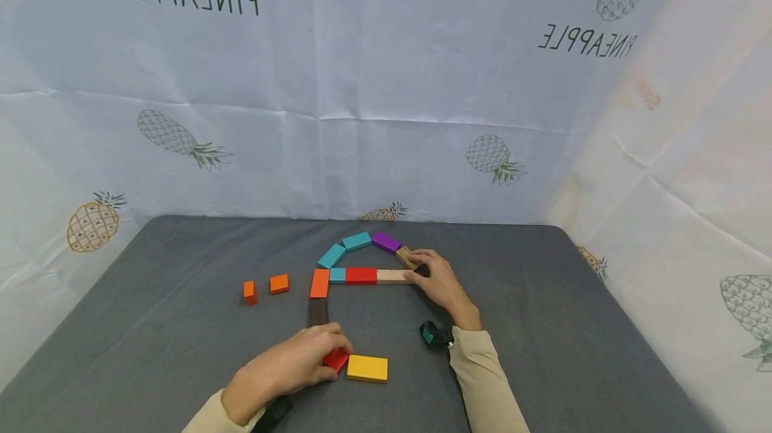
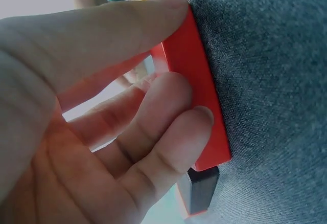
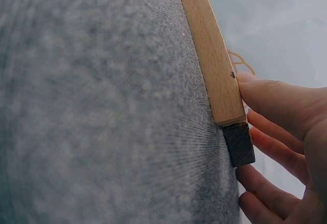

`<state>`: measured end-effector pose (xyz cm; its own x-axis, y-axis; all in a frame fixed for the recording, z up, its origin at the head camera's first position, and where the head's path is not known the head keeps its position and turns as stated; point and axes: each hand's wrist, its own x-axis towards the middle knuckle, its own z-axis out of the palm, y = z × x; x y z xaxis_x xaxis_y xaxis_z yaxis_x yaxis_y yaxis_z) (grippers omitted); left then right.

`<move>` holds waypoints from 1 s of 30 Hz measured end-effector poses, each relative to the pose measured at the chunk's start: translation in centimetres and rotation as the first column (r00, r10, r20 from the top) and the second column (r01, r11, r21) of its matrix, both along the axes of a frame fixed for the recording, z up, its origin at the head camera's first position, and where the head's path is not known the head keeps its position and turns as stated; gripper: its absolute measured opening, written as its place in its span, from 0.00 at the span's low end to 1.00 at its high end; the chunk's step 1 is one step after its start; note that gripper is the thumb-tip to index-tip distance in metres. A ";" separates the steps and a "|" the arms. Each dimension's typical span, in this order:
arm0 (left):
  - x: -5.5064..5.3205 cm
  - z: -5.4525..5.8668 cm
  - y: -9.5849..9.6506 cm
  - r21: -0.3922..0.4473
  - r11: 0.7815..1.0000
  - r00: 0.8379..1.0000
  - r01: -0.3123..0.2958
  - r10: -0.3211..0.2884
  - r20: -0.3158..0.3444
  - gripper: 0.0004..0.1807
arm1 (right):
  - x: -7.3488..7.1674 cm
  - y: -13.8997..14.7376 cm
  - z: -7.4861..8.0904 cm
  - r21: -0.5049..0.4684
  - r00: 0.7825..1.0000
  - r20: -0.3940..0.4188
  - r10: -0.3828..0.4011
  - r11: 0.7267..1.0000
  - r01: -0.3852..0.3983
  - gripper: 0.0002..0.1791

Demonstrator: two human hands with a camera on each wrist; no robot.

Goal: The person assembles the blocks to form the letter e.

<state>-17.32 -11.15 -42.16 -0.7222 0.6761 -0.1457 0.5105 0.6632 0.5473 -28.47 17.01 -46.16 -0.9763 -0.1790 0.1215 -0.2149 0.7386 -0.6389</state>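
Note:
In the left wrist view my left hand point(image 1: 301, 360) pinches a red block point(image 2: 191, 75) between thumb and fingertips, down on the grey cloth. One end of it meets a black block point(image 1: 318, 313); the other lies beside a yellow block point(image 1: 367, 368). My right hand point(image 1: 443, 285) is at the right end of a straight row, its fingers curled about a small black block point(image 3: 238, 144). The right thumb touches the top edge of the adjoining plain wooden block point(image 3: 212, 55). Left of that wooden block lie a red block point(image 1: 360, 276) and a teal block point(image 1: 338, 275).
Behind the row curves an arc of teal blocks point(image 1: 332, 256), a purple block point(image 1: 386, 242) and a brown wooden block point(image 1: 405, 257). An orange-red block point(image 1: 319, 283) sits at the row's left end. Two small orange blocks point(image 1: 279, 283) stand apart at left. Patterned curtain point(image 1: 386, 84) hangs behind the table.

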 end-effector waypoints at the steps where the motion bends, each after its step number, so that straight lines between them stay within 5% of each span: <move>1: 0.0 0.0 0.0 0.004 1.000 1.000 0.002 -0.002 -0.001 0.16 | 0.0 0.0 0.0 0.000 1.000 0.002 0.000 1.000 0.000 0.25; 9: 0.1 0.3 -0.2 0.053 0.998 1.000 -0.020 0.020 -0.009 0.17 | -0.1 0.0 0.0 -0.009 1.000 0.000 -0.004 1.000 0.004 0.25; 24: 0.0 -0.7 0.4 0.052 0.999 0.998 0.005 -0.002 -0.057 0.15 | 0.0 0.0 0.0 -0.016 1.000 0.010 0.005 1.000 -0.004 0.24; 30: -0.3 0.4 -0.3 0.085 0.996 0.998 -0.032 0.038 -0.058 0.21 | 0.0 0.0 0.1 -0.008 1.000 0.016 0.001 1.000 -0.001 0.25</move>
